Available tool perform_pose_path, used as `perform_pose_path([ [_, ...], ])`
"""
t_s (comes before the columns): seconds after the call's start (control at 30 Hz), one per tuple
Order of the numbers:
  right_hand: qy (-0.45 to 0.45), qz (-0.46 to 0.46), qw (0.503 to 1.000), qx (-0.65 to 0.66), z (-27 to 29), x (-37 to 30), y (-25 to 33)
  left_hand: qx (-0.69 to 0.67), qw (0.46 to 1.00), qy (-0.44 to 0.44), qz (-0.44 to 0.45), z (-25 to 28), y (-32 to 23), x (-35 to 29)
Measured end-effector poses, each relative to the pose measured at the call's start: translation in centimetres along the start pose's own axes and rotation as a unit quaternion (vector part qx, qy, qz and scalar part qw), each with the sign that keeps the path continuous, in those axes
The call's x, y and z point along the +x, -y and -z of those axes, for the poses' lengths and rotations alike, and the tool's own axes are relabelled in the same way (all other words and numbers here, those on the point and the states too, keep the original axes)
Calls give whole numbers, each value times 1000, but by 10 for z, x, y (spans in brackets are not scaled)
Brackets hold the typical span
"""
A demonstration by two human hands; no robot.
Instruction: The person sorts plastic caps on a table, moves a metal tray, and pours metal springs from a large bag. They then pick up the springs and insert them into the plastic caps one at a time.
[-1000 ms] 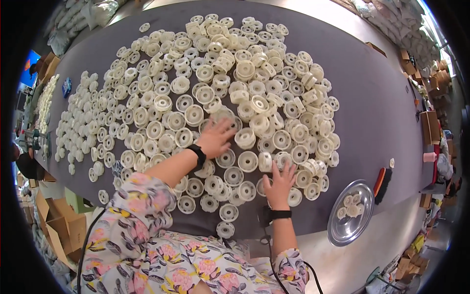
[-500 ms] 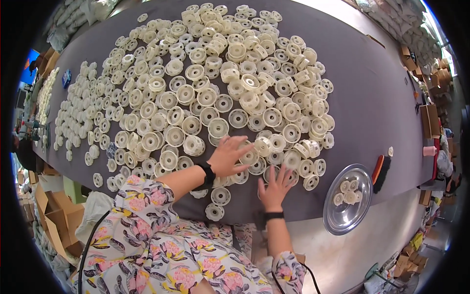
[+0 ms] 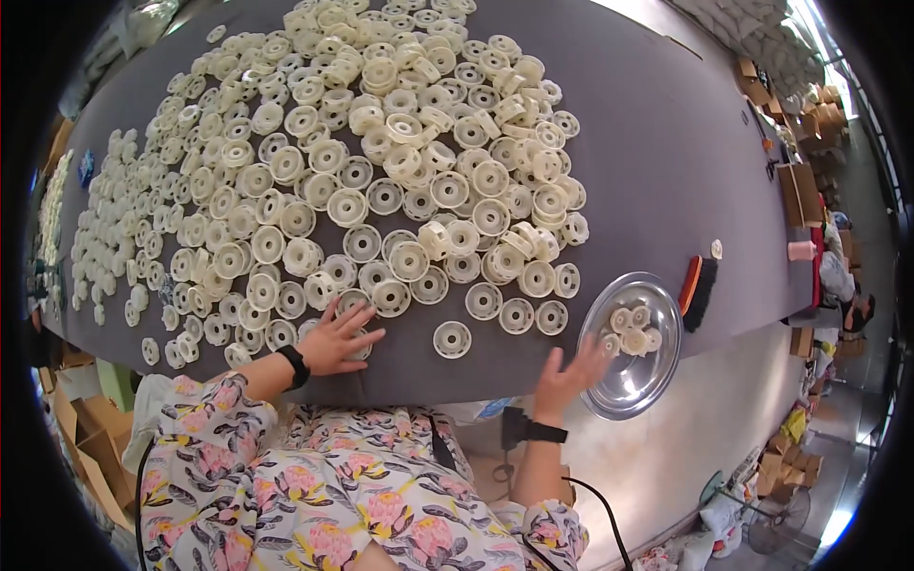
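Note:
Many cream-white plastic wheel-shaped rings (image 3: 353,243) lie in a wide heap across the grey table, each with a hole at its centre. My left hand (image 3: 335,344) rests at the near edge of the heap, fingers spread and touching a few rings there. At the table's near edge, my right hand (image 3: 566,383) is open, its fingers stretched and a little blurred. Its fingertips are at the left rim of a shiny round metal dish (image 3: 595,397). Several small cream rings (image 3: 632,330) sit in a cluster inside that dish.
A red-and-black brush (image 3: 700,291) lies right of the dish, with a small white piece (image 3: 716,249) beyond it. A pink thread spool (image 3: 801,250) and a cardboard box (image 3: 799,195) stand by the far-right edge. Open cartons (image 3: 95,428) are at the lower left.
The view has shifted right. My hands have moved apart: the left toward the heap's near-left edge, the right from the rings to the metal dish. Several rings at the heap's near side lie differently.

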State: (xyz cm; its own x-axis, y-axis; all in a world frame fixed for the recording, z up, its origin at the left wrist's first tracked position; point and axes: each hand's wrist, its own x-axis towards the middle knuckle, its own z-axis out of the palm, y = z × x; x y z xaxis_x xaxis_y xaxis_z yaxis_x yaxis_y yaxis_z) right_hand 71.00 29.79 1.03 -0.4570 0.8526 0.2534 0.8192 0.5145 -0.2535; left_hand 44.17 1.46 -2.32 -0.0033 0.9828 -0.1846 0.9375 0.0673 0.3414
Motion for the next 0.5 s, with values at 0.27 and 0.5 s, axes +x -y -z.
perform_pose_path([
  [0.27,61,97,968,222,2,-15,45,-137,912,-260,285,2,-36,-18],
  [0.5,288,335,855,271,-31,-39,153,-80,827,-287,477,-33,-78,-151],
])
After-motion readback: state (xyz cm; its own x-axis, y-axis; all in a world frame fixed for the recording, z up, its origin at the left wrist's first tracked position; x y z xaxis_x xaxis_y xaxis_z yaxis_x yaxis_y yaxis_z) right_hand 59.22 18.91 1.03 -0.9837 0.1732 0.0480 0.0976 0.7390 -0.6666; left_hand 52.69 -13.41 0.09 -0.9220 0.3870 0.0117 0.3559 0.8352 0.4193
